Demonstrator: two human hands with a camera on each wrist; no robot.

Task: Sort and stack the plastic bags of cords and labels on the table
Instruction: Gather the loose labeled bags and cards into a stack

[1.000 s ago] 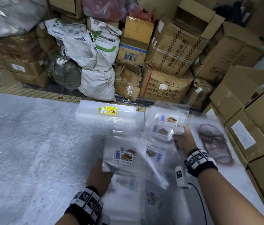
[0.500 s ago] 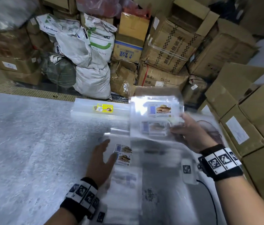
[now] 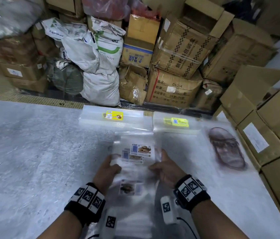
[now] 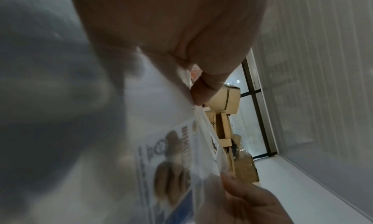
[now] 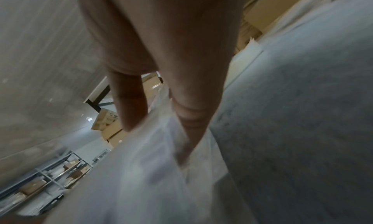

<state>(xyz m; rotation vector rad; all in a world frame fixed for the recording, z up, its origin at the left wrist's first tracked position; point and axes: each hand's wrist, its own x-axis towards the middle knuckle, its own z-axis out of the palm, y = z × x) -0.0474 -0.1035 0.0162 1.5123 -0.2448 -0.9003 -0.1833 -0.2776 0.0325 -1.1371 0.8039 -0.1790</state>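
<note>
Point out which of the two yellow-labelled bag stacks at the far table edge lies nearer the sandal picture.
The right-hand stack, with the brighter yellow-green label, lies beside the sandal picture. The left-hand stack sits farther away, in front of the white sacks.

The person is reaching both forearms forward from the near edge, side by side, each wrist wearing a black band with square black-and-white markers. The left hand (image 3: 107, 171) is gripping the left edge of a bundle of clear bags (image 3: 135, 163), its thumb curling over the top. The right hand (image 3: 166, 169) is gripping the bundle's right edge, thumb on top and fingers (image 5: 189, 128) going underneath the plastic. The two hands are facing each other at about the same distance out, with the backs turned outward and the bundle stretching between them. In the left wrist view the left thumb (image 4: 203, 92) is pressing down onto the plastic.
</note>
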